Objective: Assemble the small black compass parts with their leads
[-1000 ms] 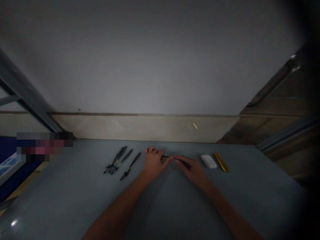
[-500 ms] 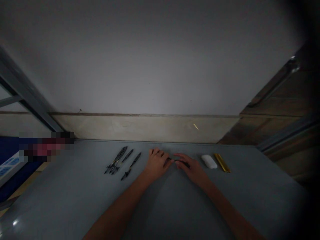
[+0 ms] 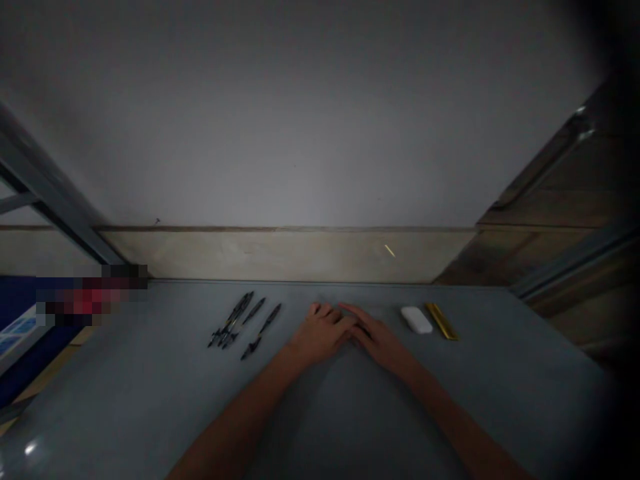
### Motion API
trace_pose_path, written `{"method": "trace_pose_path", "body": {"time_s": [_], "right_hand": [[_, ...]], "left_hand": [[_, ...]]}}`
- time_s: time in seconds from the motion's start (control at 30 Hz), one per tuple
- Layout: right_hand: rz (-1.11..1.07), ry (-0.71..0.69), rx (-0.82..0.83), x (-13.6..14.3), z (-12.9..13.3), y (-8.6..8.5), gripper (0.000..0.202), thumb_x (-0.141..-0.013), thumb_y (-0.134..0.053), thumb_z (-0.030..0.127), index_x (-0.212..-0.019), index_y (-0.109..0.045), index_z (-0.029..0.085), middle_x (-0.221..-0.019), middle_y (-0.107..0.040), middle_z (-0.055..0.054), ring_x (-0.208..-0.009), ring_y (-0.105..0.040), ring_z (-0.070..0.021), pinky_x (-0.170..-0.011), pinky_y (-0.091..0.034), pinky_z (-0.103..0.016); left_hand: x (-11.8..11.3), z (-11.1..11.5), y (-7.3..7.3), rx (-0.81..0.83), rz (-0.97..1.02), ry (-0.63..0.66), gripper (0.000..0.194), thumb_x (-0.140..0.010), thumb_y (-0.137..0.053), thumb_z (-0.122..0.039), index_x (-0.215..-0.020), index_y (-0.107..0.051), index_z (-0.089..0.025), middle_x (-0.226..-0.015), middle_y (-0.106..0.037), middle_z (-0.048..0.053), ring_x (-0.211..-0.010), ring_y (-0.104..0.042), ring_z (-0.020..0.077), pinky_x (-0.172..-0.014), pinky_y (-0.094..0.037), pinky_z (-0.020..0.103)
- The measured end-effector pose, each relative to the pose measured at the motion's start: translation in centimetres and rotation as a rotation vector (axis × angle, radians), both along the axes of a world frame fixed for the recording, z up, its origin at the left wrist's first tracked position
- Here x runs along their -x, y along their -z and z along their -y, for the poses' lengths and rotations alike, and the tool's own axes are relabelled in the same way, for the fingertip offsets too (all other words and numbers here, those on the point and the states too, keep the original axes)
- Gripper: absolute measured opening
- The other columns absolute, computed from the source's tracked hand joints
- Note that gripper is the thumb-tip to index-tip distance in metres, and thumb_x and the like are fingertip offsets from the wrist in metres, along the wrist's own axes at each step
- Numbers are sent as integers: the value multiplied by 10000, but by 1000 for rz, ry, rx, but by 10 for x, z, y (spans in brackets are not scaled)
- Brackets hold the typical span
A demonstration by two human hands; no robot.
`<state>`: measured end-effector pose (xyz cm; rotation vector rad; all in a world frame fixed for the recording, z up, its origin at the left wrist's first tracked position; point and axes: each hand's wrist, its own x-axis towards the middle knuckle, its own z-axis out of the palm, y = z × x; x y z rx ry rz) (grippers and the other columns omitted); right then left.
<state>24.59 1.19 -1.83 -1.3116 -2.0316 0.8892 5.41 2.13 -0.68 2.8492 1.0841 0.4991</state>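
My left hand and my right hand meet over the middle of the grey table, fingers bent and touching. Between them is a slim black pen, now almost wholly covered by the fingers; whether it is whole or in parts I cannot tell. To the left of my left hand lies a single black pen, slanting. Beyond it, several more black pens lie side by side at the same slant. A white rounded case rests to the right of my right hand, with a shiny gold strip beside it.
The grey table ends at a pale wall behind the hands. A metal frame post rises at the left. Past the left edge are a blue surface and a blurred-out patch. Wooden boards stand at the right.
My hands have drawn together, the left moving slightly right and the right slightly left. The black pen seen between them before is now hidden by the fingers.
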Motion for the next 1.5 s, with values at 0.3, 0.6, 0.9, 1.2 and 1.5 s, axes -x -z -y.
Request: {"method": "trace_pose_path", "body": {"time_s": [0.3,0.6,0.9,1.2,1.5], "right_hand": [[-47,6,7,1,-2,2,520,-935,-502,410,-1419,-422,238,-1164,-701,-95,-1078,-660,-254,-952,-510,-428],[-62,-24,18,1,0,-2,474,-945,-479,386,-1390,-449,224,-1048,-724,-82,-908,-696,-236,-857,-545,-414],[-24,182,-135,-5,-10,9,281,-901,-541,437,-1063,-649,234,-1010,-723,-61,-911,-682,-239,-814,-537,-382],[38,166,-133,-1,-3,-3,446,-967,-379,482,-681,-606,226,-635,-653,-29,-629,-632,-202,-656,-504,-336],[88,237,-199,0,-6,6,336,-939,-443,483,-726,-521,235,-645,-619,-21,-588,-590,-193,-589,-475,-322]], "left_hand": [[-1,-6,8,60,23,-93,277,-1014,-345,-309,-1189,-550,-245,-1078,-645,59,-1028,-511,231,-895,-343,397],[1,-6,4,88,71,-63,272,-1012,-360,-343,-1183,-564,-287,-1093,-647,37,-1026,-521,219,-886,-338,387],[-1,-9,4,108,208,-299,311,-1027,-302,-340,-1073,-583,-217,-1064,-655,50,-1037,-515,217,-894,-322,392],[1,-8,7,100,139,-183,332,-991,-371,-463,-1181,-591,-303,-1069,-646,39,-1046,-499,227,-879,-319,392],[2,-8,7,90,133,-167,364,-956,-418,-533,-1149,-623,-302,-1034,-649,37,-1033,-497,227,-877,-322,387]]}}
